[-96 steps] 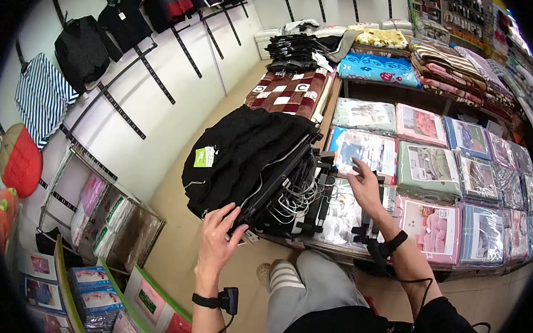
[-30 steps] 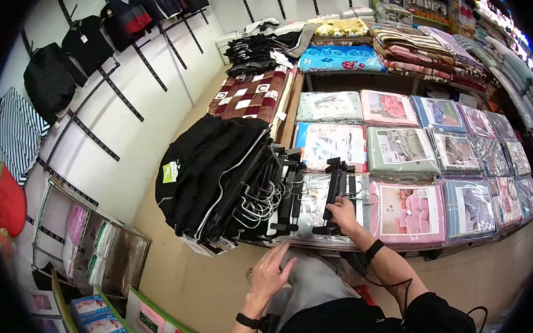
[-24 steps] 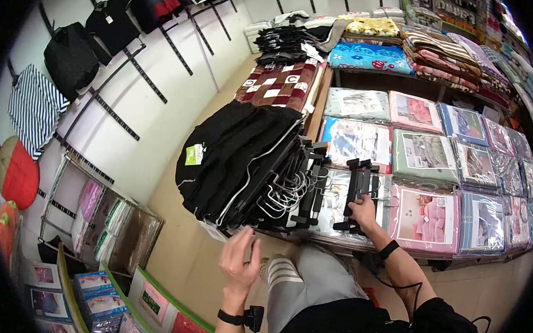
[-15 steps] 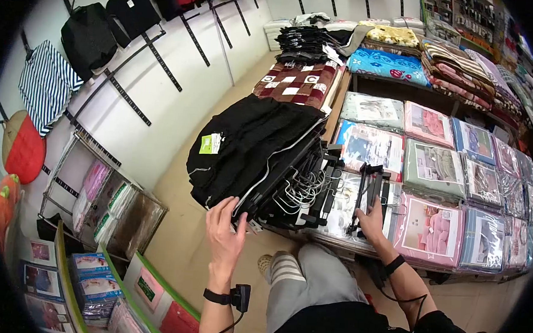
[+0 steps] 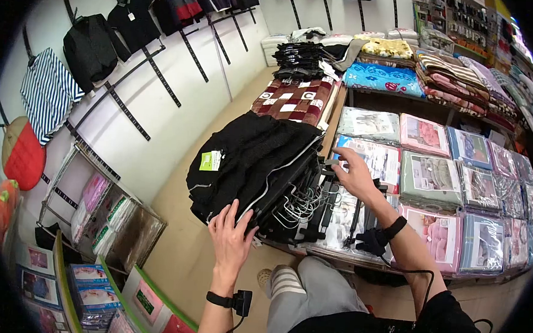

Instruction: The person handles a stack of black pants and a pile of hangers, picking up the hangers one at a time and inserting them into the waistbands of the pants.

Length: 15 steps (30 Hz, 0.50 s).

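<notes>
A stack of black trousers (image 5: 252, 143) with a green and white tag (image 5: 210, 160) lies before me. At its near edge, my left hand (image 5: 231, 242) rests with its fingers spread over the cloth. Clip hangers with silver hooks (image 5: 300, 204) stick out from the stack's right side. My right hand (image 5: 356, 176) is over the hanger ends, its thumb and fingers apart and close to a black hanger clip (image 5: 328, 162). Loose black hangers (image 5: 355, 222) lie below my right forearm on the packaged bedding, partly hidden by the wrist device.
Packaged bedding sets (image 5: 431, 178) cover the table to the right. Behind the trousers are a brown checked blanket (image 5: 291, 100) and a pile of black garments (image 5: 302, 60). Folded blankets (image 5: 382, 79) line the back. Racks of packages (image 5: 94, 284) stand at lower left.
My right hand has left the loose hangers and moved up and left to the hanger ends beside the trousers. My left hand stays at the near edge, its fingers a little more spread.
</notes>
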Tool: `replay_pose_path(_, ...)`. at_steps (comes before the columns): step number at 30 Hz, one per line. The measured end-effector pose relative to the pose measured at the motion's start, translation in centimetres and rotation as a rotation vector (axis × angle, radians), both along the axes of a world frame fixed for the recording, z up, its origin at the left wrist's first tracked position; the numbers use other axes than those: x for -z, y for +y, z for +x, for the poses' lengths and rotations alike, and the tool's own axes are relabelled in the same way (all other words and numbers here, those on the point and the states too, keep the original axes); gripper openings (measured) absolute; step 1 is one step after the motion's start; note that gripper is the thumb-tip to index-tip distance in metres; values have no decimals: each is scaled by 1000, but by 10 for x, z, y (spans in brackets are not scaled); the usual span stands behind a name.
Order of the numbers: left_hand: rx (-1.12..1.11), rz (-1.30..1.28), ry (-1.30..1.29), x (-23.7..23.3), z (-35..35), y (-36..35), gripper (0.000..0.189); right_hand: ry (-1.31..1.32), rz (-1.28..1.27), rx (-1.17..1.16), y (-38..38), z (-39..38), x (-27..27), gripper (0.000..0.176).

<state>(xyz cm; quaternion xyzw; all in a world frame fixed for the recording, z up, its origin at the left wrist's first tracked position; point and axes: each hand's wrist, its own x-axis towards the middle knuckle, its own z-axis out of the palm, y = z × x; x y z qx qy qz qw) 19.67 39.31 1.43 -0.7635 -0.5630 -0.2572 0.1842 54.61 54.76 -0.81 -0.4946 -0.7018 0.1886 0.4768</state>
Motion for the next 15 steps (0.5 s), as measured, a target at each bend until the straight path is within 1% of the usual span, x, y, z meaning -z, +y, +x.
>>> replay_pose_path(2, 21, 15, -6, 4, -3, 2, 59, -197, 171, -18, 13, -7, -12, 48)
replay_pose_path(6, 36, 68, 67, 5, -7, 2, 58, -386, 321, -60, 42, -17, -21, 53)
replay_pose_path(7, 35, 84, 94, 7, -8, 2, 57, -399, 302, -55, 45, -18, -20, 52)
replay_pose_path(9, 40, 127, 54, 10, -9, 4, 56, -426, 269, -41, 48, -21, -23, 50)
replay_pose_path(10, 49, 138, 24, 12, -11, 6, 55, -424, 295, -42, 47, -21, -22, 45)
replay_pose_path(13, 56, 163, -54, 8, -10, 9, 51, -446, 291, -89, 49, -14, -24, 42)
replay_pose_path(15, 41, 168, -102, -1, -10, 12, 48, -499, 334, -99, 57, -10, -27, 42)
